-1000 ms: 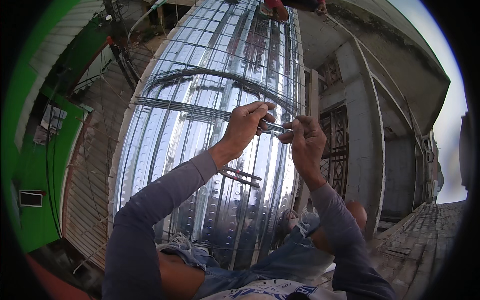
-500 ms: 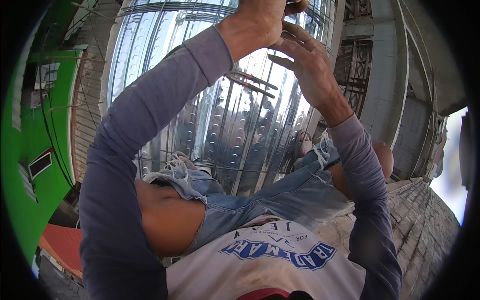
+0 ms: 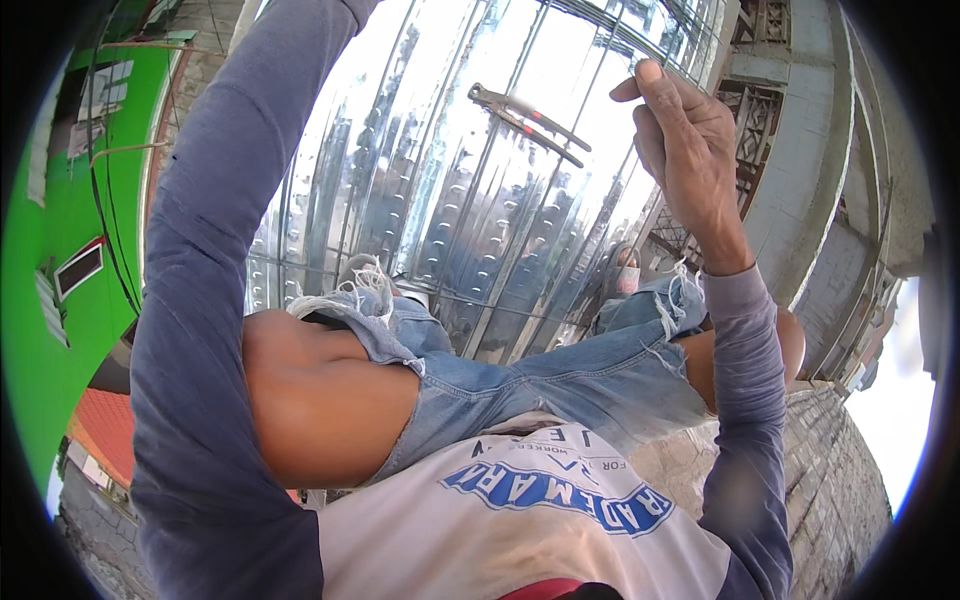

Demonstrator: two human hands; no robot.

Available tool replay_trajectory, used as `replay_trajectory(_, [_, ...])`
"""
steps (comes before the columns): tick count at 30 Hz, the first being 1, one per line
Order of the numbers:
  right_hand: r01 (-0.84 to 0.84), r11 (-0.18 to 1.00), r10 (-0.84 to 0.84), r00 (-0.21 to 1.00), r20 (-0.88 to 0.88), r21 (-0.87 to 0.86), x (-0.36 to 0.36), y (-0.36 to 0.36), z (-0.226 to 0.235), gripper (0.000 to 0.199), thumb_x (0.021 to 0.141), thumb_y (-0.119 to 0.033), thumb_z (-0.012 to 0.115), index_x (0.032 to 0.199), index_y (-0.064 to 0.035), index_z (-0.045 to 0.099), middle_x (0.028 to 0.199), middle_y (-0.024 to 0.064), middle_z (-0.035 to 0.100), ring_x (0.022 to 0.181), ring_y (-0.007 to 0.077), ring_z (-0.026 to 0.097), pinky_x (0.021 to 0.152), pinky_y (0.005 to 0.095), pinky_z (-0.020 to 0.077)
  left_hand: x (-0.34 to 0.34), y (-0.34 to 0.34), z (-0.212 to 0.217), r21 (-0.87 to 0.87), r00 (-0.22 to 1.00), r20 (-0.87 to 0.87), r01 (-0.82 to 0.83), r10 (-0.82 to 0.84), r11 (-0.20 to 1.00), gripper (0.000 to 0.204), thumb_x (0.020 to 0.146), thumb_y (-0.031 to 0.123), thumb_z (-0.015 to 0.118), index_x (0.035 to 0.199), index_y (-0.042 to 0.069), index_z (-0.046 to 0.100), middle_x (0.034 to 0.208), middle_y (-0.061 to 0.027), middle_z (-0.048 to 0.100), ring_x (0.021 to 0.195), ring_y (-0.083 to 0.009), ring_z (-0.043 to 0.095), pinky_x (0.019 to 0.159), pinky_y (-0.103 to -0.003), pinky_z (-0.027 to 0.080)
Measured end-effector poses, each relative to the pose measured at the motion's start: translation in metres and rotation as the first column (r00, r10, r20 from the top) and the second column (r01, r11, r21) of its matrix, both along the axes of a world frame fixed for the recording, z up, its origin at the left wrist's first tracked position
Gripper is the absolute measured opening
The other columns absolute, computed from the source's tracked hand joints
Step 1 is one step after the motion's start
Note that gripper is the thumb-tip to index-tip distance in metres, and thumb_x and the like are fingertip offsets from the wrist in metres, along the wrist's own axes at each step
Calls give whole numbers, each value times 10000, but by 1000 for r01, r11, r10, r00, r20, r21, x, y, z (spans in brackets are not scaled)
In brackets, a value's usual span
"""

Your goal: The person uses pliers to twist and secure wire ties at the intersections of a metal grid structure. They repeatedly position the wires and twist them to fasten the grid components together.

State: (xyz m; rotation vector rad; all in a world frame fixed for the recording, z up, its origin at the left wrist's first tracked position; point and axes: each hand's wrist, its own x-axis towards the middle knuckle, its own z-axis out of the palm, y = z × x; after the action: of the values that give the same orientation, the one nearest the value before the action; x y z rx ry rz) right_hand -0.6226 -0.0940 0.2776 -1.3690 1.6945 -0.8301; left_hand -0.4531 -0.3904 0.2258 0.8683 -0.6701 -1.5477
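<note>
Cannot see the left hand, cut off with its wrist past the upper edge; can see only its grey-blue sleeve [image 3: 210,230]. Cannot tell the state of its fingers. Can see the right hand [image 3: 690,145] raised at the upper right, fingers curled inward, thumb up beside the forefinger. Cannot make out contact or a gap between those 2, nor anything thin between them. Can find the pliers [image 3: 527,128] to the left of that hand, well apart from it, lying on the shiny metal sheet [image 3: 420,190], with 2 red-marked handles slightly spread. Can follow the steel bars [image 3: 610,28] only partly: cut off above, lost in glare lower down. Can see just parts of both feet, half covered by the frayed torn jeans [image 3: 570,375]. At the lower edge, below the pale shirt [image 3: 450,540], cannot identify a dark round shape, cut off there.
</note>
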Motion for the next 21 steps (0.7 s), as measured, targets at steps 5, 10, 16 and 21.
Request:
replay_trajectory(5, [-199,933,217,976,-28,301,12,20,-43,638,1046,-613,624,846,-29,783,592,41,614,544,133,576,522,333,459,113,-52,-12,10,869,251,438,-426,899,153,1036,181,540,1001,57,624,641,46,413,487,-87,355,432,-277,261])
replay_trajectory(10, [-400,868,497,695,-520,295,23,33,-112,654,962,-521,746,1338,9,674,1268,213,730,1133,350,727,934,486,595,302,10,-98,-129,270,946,819,-178,559,185,1029,221,637,937,70,690,652,8,521,532,-175,514,489,-363,401])
replay_trajectory(16, [-455,815,538,366,-759,359,66,16,-162,1008,918,-570,781,1609,33,363,1667,324,318,1552,461,348,1235,551,379,320,160,-158,340,-262,912,48,-316,939,449,1021,433,611,1161,31,754,1086,-211,781,1031,-379,749,898,-482,558])
replay_trajectory(21, [-436,817,522,281,-806,377,87,24,-212,1238,812,-612,854,1599,146,273,1649,441,219,1581,541,228,1295,571,258,287,223,-205,12,-207,977,-154,-44,988,408,1006,454,615,1118,74,714,1150,-124,715,928,-324,743,814,-463,571])
